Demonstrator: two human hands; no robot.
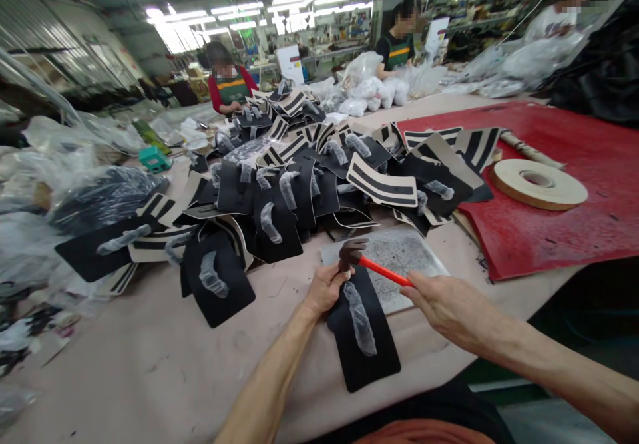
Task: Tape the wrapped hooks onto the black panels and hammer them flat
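My right hand [436, 301] grips the red handle of a hammer [384, 271]. Its dark head is over the fingers of my left hand [327, 287], at the far end of a black panel [382, 354]; whether it touches anything there I cannot tell. That panel carries a handle wrapped in clear plastic [360, 321]. With closed fingers my left hand pinches the panel's far edge; the exact grip is partly hidden by the hammer head. Under the panel's far part lies a scuffed pale slab [399, 267].
A large heap of similar black panels [279, 221] with plastic-wrapped handles spreads beyond my hands. To the right are a red sheet [529, 247] and a tape roll [564, 191]. Plastic bags [30, 211] and a teal object [154, 159] lie left. Several people work at the back.
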